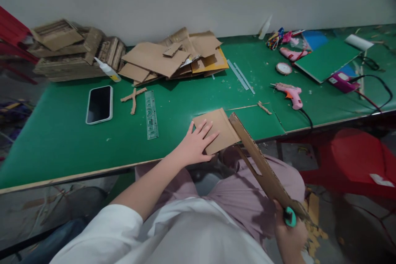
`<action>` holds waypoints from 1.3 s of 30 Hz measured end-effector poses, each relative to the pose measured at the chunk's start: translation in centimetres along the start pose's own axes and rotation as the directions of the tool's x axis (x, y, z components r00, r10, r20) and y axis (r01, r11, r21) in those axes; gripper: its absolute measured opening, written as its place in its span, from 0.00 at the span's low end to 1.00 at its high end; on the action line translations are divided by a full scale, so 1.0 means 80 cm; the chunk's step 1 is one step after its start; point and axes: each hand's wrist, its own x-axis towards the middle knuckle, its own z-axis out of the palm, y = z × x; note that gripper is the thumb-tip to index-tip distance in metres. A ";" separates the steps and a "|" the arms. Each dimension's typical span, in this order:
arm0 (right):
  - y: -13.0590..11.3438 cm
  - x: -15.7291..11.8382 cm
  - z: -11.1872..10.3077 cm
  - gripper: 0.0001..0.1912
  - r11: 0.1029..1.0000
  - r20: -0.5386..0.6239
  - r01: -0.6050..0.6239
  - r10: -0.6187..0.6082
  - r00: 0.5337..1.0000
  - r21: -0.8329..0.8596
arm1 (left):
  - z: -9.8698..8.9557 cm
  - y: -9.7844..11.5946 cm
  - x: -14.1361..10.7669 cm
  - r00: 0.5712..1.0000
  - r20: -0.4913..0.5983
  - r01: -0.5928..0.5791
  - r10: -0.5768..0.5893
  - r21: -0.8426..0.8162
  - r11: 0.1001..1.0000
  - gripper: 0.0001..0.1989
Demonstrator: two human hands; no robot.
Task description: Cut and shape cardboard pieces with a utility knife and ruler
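Cardboard piece (220, 126) at the near edge of the green table (130, 148), directly beneath the left hand (198, 142), whose fingers are spread flat upon it. Right of the piece, a slotted cardboard strip (262, 165) slants, its long axis running from beside the piece's right margin down toward the right hand (291, 233). That hand curls around the strip's near end and a teal-handled tool (290, 217); whether strip and piece touch cannot be told. Left hand nearer the piece.
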 end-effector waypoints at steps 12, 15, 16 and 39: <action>-0.003 -0.001 -0.001 0.33 0.978 0.140 -0.197 0.186 0.972 0.069 | 0.001 -0.001 -0.001 1.000 -0.015 0.003 -0.003 -0.006 1.000 0.40; -0.003 0.000 -0.003 0.31 0.951 0.165 -0.299 0.284 0.944 0.073 | 0.000 -0.002 -0.001 1.000 -0.019 -0.001 0.001 -0.004 1.000 0.39; -0.004 0.002 -0.004 0.30 0.934 0.171 -0.346 0.328 0.929 0.085 | -0.001 -0.002 -0.001 1.000 -0.019 -0.001 0.001 -0.004 1.000 0.39; -0.049 0.130 -0.025 0.25 0.225 0.431 -0.579 0.475 0.768 0.784 | -0.043 -0.076 0.112 0.990 0.029 0.140 -0.141 0.013 0.990 0.31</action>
